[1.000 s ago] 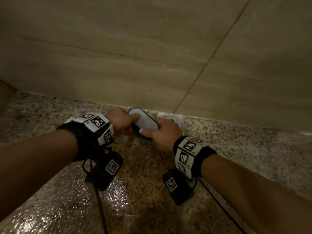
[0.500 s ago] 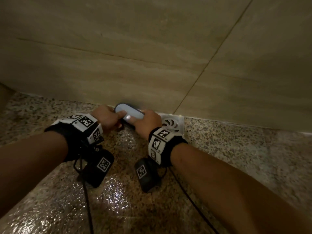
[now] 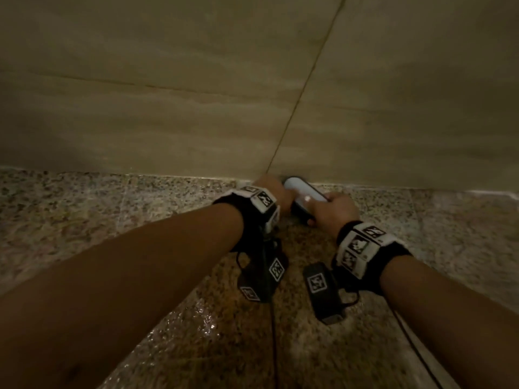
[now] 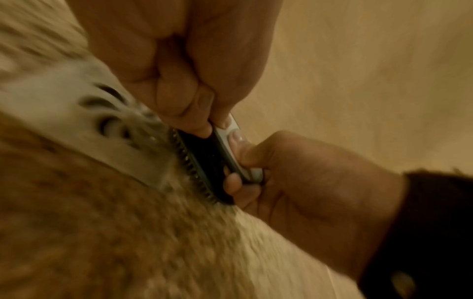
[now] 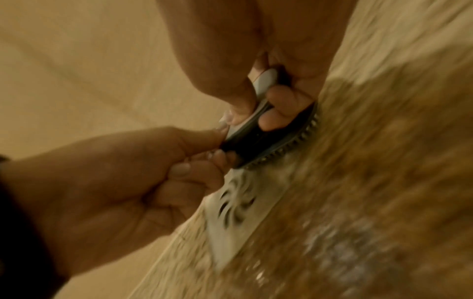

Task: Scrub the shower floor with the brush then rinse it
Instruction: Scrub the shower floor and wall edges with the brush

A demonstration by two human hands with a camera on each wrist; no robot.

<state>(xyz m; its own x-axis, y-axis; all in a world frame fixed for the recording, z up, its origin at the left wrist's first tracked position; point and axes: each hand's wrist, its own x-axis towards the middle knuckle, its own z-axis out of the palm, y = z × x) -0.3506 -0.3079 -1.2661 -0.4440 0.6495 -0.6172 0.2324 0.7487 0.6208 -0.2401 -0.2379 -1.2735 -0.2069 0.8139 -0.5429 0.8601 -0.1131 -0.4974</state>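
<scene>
Both hands are clamped on the brush (image 3: 302, 195), which sits bristles-down on the speckled shower floor (image 3: 168, 209), right up against the base of the tiled wall (image 3: 196, 94). Taking the brush as the landmark: the left hand (image 3: 276, 193) has its far end, the one closest to the wall, and the right hand (image 3: 332, 210) has the near end. Both forearms reach forward and low from the bottom of the head view, wrists nearly meeting at the brush.

Left wrist view shows the left hand (image 4: 179, 66) curled tight, fingertips pinching the brush's dark side and pale top. The right hand (image 4: 307, 172) wraps the other end, thumb flat along the pale top, fingers tucked under the dark body.

Right wrist view agrees: the right hand (image 5: 256, 50) has its thumb on top and fingers on the side, and the left hand (image 5: 115, 182) pinches the other end.

The metal drain cover (image 4: 84, 113) lies right beside the brush (image 4: 217, 157), bristles at its edge. Floor nearer the person than the brush looks wet and shiny. Wrist views are pretty blurry.
</scene>
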